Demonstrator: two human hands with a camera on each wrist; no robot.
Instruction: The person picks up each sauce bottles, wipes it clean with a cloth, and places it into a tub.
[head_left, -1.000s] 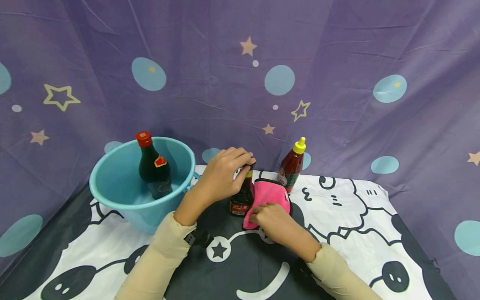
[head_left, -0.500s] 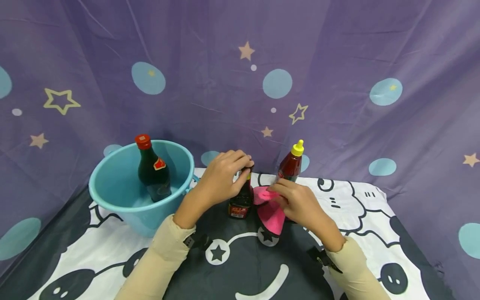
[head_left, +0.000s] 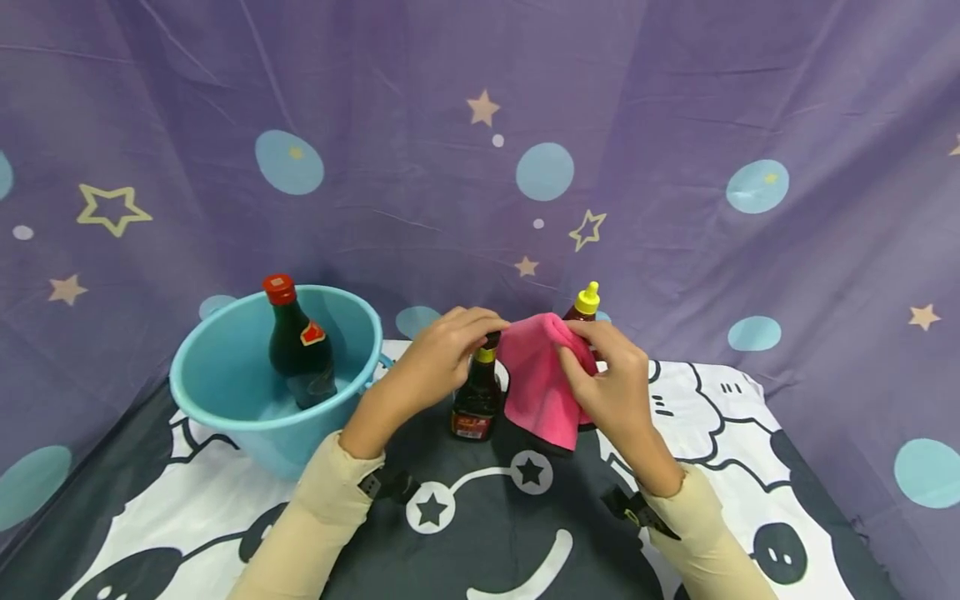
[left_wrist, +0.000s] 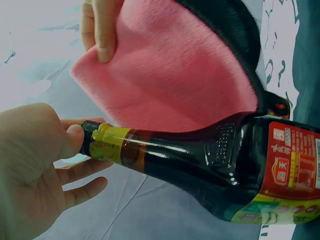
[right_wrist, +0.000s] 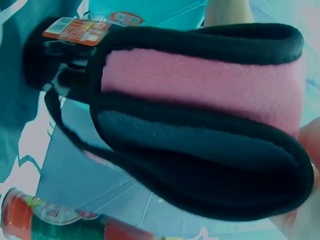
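2 hands meet over the middle of the table: the left hand (head_left: 431, 367) pinches the cap of a small dark sauce bottle (head_left: 476, 398) standing upright on the patterned tablecloth (head_left: 720, 433), and the right hand (head_left: 609, 379) pinches a pink cloth (head_left: 538, 382) with a black edge, holding it up off the table so it hangs just beside the bottle's neck. 1 dark bottle with a red cap (head_left: 296, 342) stands in the blue bucket (head_left: 225, 392) on the left, and 1 red bottle with a yellow nozzle (head_left: 585, 302) shows behind the cloth.
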